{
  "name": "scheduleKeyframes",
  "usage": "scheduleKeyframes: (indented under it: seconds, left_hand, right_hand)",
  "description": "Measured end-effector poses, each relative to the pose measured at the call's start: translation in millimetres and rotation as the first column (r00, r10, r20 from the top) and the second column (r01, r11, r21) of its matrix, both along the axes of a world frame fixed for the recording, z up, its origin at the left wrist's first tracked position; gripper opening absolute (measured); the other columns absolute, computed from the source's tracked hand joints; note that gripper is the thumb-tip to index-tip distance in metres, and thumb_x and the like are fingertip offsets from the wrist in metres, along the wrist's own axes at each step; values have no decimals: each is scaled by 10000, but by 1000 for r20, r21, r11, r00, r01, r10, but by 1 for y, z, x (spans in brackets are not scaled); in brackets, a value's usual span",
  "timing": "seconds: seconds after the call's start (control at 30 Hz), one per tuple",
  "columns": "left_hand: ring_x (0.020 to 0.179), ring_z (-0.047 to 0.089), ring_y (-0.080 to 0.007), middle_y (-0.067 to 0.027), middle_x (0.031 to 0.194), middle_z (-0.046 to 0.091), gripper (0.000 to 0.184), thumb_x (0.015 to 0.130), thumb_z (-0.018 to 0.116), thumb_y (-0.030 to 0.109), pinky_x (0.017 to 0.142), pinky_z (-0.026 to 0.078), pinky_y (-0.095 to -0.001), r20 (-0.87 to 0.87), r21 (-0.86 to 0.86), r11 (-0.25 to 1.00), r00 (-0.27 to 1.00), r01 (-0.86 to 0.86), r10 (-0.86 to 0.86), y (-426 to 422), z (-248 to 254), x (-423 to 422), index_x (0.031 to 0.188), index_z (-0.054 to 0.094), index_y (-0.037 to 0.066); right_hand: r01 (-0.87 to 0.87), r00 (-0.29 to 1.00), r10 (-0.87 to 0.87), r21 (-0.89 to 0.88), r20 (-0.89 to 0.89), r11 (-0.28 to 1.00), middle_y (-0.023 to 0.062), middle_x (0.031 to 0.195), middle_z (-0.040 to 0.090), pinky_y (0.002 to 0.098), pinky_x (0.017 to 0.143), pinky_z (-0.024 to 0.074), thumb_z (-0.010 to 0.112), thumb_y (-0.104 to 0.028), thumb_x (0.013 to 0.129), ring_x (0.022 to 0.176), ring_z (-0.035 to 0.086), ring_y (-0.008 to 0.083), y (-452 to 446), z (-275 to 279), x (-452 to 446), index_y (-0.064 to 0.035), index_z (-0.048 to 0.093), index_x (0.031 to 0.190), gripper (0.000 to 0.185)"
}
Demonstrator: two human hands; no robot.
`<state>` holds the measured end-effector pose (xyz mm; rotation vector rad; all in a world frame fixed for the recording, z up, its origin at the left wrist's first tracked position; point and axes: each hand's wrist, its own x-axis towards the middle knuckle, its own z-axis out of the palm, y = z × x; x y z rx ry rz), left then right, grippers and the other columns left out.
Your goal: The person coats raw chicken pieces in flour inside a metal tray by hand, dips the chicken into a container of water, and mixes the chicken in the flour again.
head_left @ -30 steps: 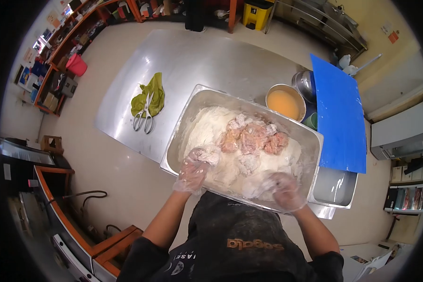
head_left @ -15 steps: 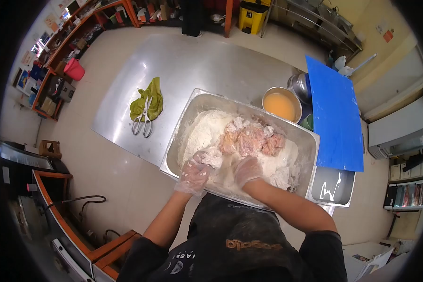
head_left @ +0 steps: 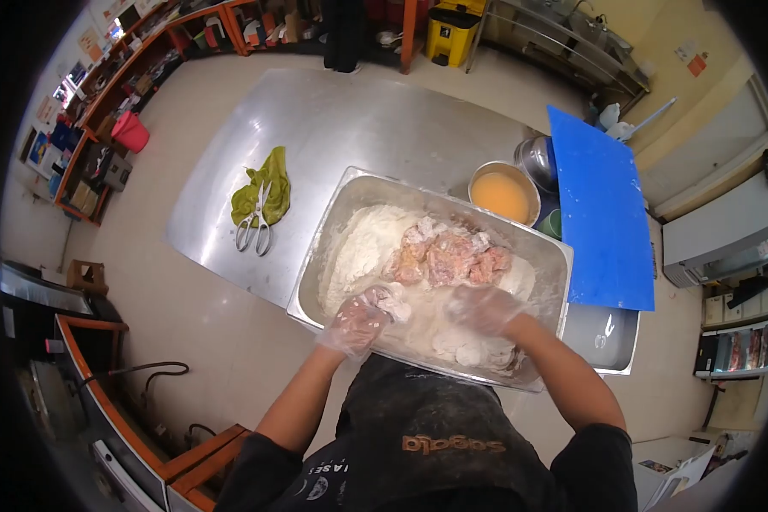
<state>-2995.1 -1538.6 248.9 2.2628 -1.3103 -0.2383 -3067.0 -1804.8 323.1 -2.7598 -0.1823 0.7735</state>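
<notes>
A deep metal tray [head_left: 326,229] holds white flour [head_left: 354,252] and several raw chicken pieces [head_left: 450,258], partly dusted with flour. My left hand [head_left: 357,322], in a clear plastic glove, is closed on a flour-coated chicken piece [head_left: 392,303] at the near left part of the tray. Over the flour to its right is my right hand [head_left: 488,310], also gloved, just below the pile of chicken. Its fingers are smeared by motion, so I cannot make out whether they hold anything. Flour-covered lumps [head_left: 469,350] lie at the near side, below my right hand.
On the steel table [head_left: 350,111], scissors [head_left: 258,224] lie on a green cloth-like thing [head_left: 273,183] at left. A bowl of orange-yellow liquid [head_left: 501,196] stands behind the tray. A blue board [head_left: 602,213] and another metal pan [head_left: 610,341] are at right.
My right hand has moved right and slightly up across the flour. The floured piece in my left hand has turned and shifted slightly. Lumps near the front now show more flour over them.
</notes>
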Motion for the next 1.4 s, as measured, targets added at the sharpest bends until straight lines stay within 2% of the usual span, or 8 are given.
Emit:
scheduleKeyframes:
  seconds: [0.17,0.27,0.3,0.33,0.53,0.77,0.97,1.4]
  left_hand:
    - [1060,537,-360,-204,1167,542,299,834,473,187,911,434,-424,-410,250,968,908,18,89,-44,10,0,1084,588,69]
    - [1046,553,-375,-238,1148,548,298,827,484,199,911,439,-434,-487,337,939,841,-66,234,-78,23,-12,1064,591,51]
    - [1015,572,-384,-269,1117,563,268,821,486,180,905,445,-444,-546,347,926,770,-149,329,-83,28,-15,972,636,18]
    - [1015,572,-384,-269,1117,563,268,821,486,180,905,445,-444,-542,348,926,775,-143,324,-84,19,-18,972,636,18]
    - [983,589,-387,-244,1140,574,325,863,489,265,875,460,-447,-203,499,688,843,527,-498,-106,-7,-30,1073,595,40]
    - [1129,513,-310,-145,1183,562,324,863,490,268,945,411,-407,-381,277,960,922,42,70,-104,-68,-38,1110,579,79]
    - [1135,511,-307,-155,1208,548,363,853,506,238,955,408,-403,-247,324,945,968,47,37,-119,-56,-24,1176,561,80]
    - [1093,567,-250,-145,1158,609,333,882,440,263,942,429,-364,-220,481,852,912,-207,345,-151,-86,-41,1075,636,74]
  right_hand:
    - [154,987,-153,538,-47,829,164,1172,590,380,1037,363,648,-265,766,1176,504,302,-91,-69,-48,-97,487,1306,588]
    - [-422,847,513,-409,139,809,161,1165,587,372,991,409,674,-232,759,1111,540,312,-77,-64,-56,-84,504,1277,565]
    - [104,987,-106,20,120,994,160,1148,591,377,965,425,649,-189,772,1086,550,314,-57,-51,-54,-73,526,1251,508]
    - [637,761,-630,360,-154,682,160,1132,595,382,940,441,623,-146,785,1061,559,316,-46,-45,-56,-62,549,1224,453]
    - [278,774,-406,316,486,907,188,1016,621,396,857,478,599,-83,787,952,600,329,-47,-92,-87,-14,555,1150,372]
    - [517,708,-624,361,330,777,168,995,626,402,859,476,553,-50,800,945,598,329,-55,-63,-67,-20,602,1042,249]
    - [-132,935,205,-252,290,959,131,936,616,375,741,476,529,-119,787,869,582,274,-71,-106,-65,-47,615,959,206]
    - [339,744,-396,207,538,918,149,961,599,420,800,456,565,-163,820,858,551,321,-39,-103,-83,-44,609,957,187]
